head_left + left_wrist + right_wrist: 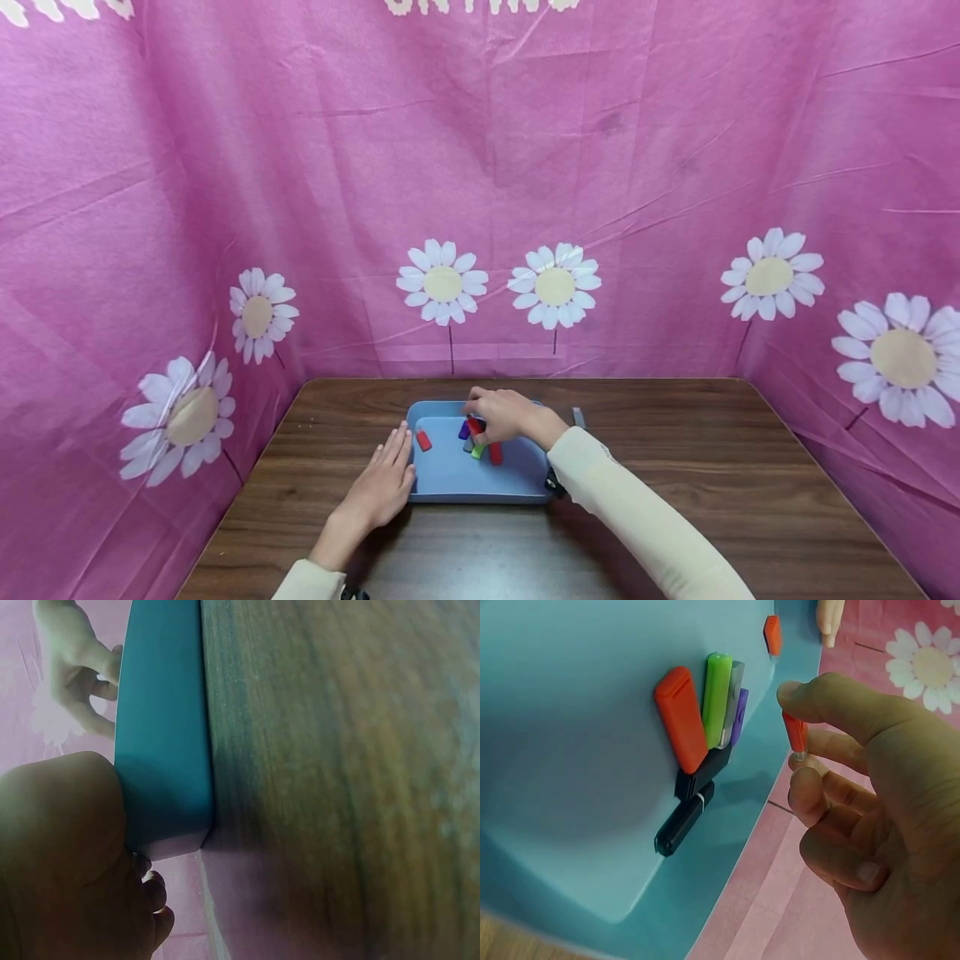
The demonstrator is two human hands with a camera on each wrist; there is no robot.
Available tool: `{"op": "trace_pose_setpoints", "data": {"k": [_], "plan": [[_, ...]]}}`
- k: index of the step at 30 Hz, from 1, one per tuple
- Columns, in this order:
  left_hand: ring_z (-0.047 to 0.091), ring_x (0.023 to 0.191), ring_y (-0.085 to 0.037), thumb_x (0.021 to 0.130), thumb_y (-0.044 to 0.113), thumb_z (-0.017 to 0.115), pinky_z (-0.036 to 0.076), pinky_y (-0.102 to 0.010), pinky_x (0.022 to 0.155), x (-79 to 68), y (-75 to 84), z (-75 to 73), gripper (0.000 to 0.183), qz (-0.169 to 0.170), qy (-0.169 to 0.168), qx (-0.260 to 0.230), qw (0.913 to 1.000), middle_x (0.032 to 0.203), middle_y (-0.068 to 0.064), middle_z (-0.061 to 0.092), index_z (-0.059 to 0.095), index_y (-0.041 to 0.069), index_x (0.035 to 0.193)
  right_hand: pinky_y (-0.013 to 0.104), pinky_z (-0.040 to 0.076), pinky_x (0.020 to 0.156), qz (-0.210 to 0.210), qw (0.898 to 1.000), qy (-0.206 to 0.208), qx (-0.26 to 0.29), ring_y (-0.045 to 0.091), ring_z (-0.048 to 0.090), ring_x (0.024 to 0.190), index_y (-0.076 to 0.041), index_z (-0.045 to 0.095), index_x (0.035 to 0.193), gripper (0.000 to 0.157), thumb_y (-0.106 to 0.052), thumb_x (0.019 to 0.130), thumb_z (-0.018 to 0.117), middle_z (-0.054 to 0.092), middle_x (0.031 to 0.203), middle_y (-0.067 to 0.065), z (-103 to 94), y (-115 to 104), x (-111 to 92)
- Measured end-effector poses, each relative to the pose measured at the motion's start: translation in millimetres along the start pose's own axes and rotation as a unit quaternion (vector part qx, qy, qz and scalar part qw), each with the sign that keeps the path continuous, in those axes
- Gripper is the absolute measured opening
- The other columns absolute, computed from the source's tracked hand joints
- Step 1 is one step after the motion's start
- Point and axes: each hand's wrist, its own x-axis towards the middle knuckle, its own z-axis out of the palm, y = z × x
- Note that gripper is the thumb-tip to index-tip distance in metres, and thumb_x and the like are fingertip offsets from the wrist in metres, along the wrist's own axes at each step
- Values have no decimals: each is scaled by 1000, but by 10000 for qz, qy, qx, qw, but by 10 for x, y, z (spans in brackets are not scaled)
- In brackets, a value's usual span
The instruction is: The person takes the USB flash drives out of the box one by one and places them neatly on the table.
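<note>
A shallow blue tray (450,479) sits on the table. My right hand (510,414) is above its far side, pinching a small red USB stick (796,735) between thumb and fingers. Below it in the tray lie a larger red stick (681,720), a green one (717,697), a grey one (733,697), a purple one (739,718) and black ones (681,825), close together. Another red stick (423,440) lies apart near the tray's left wall. My left hand (382,487), fingers straight, rests against the left rim.
The tray stands on a dark wooden table (675,500). Just beyond its right side lies a small grey object (577,417), partly behind my right sleeve. Pink cloth (487,167) printed with daisies hangs behind the table and along both sides.
</note>
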Motion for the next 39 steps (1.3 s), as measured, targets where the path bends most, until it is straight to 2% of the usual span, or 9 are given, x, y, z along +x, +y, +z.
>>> {"op": "trace_pose_setpoints", "data": {"k": [4,7,10,17,20,26,30,39], "plan": [[26,161,-48,111,22,44,26,-68,128,-8,-46,30,62,97,121,-122,9998,175,-26,24,31,-11,162,38,62,91,-33,9999,131,68,14,63,91,-13,72,137,51,-32,91,84,65,131,4,-29,39,-75],[25,162,-46,111,22,45,25,-65,129,-19,-62,41,62,54,110,-85,9999,175,-25,23,31,-10,163,39,62,91,-15,9997,190,166,15,63,91,-13,72,137,50,-30,91,84,65,131,5,-45,71,-128],[24,163,-41,112,25,45,26,-60,131,-21,-63,41,62,-58,14,180,9998,177,-22,21,30,-7,164,39,61,90,12,9995,236,229,16,63,89,-12,72,137,50,-30,92,84,64,132,5,-58,104,-180],[22,164,-44,112,20,46,24,-62,132,-30,3,-40,61,-130,-127,21,9998,176,-24,21,30,-10,163,42,62,94,158,9989,329,288,16,64,92,-12,73,136,51,-31,91,85,64,132,4,-83,181,-322],[22,164,-42,113,21,45,24,-60,132,-39,30,-65,60,-160,-165,130,9997,176,-23,21,30,-8,163,43,62,93,251,9984,350,352,16,64,93,-13,73,136,51,-30,90,85,64,132,4,-92,219,-387],[23,164,-42,113,20,46,24,-60,132,-43,25,-61,59,-136,-110,117,9998,176,-23,22,32,-8,163,38,58,83,334,9973,445,470,16,60,89,-11,73,137,51,-28,91,85,64,129,5,-116,299,-501],[22,164,-42,113,21,46,24,-60,132,-40,22,-52,60,-138,-123,78,9998,176,-23,21,30,-8,164,38,57,83,410,9965,509,519,15,59,88,-11,73,136,50,-29,91,85,64,127,4,-115,357,-566],[26,161,-47,111,20,45,25,-66,129,-9,-17,0,61,75,82,-35,9999,175,-26,24,31,-11,162,40,56,83,627,9949,562,554,15,60,89,-12,73,137,51,-29,91,85,63,130,4,-144,494,-722]]}}
